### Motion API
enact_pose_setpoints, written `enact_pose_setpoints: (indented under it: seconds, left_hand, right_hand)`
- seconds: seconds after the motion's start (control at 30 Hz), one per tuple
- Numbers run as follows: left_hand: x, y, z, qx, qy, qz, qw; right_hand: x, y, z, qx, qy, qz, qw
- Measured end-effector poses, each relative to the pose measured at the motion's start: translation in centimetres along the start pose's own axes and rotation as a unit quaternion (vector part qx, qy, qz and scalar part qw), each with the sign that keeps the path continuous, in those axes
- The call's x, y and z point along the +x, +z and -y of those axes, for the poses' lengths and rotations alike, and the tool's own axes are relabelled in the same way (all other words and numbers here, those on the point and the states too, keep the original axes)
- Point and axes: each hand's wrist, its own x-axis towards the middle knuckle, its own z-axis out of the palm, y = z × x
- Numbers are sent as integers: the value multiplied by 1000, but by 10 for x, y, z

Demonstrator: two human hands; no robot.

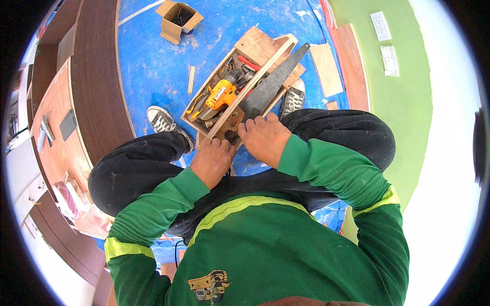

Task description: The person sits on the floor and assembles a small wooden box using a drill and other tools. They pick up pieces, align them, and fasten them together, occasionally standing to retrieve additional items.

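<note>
A wooden toolbox (210,133) stands between my feet, its long handle bar (258,76) running along the top. My left hand (213,158) has its fingers curled over the box's near end. Just right of it, my right hand (265,138) is curled over the same end, beside the wooden handle of a handsaw (275,81). The saw lies along the right side of the box, its blade pointing away from me. Inside lie a yellow and black power drill (223,94), yellow-handled pliers (198,102) and a red-handled tool (248,63). My fingertips are partly hidden.
An open cardboard box (179,20) of dark screws or nails sits on the blue floor sheet (148,66). Wood pieces (326,70) lie near the green wall (408,102) at right. Dark cabinetry (97,66) and a plywood surface (56,143) with a phone-like object (68,125) stand left.
</note>
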Motion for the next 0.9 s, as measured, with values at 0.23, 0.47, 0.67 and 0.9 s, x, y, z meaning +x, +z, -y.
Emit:
enact_pose_setpoints:
  seconds: [0.23,0.47,0.67,0.9]
  left_hand:
    - [-2,-2,-1,-17,-4,-6,1000]
    - [-2,3,1,-6,0,-21,1000]
    - [-1,6,-1,-13,-23,35,999]
    - [0,5,-1,-1,-7,8,1000]
  right_hand:
    - [0,0,0,-53,-2,-9,999]
    - [-3,-2,0,-46,-6,3,999]
    - [-1,-7,0,-45,-3,26,999]
    - [0,-5,1,-43,3,32,999]
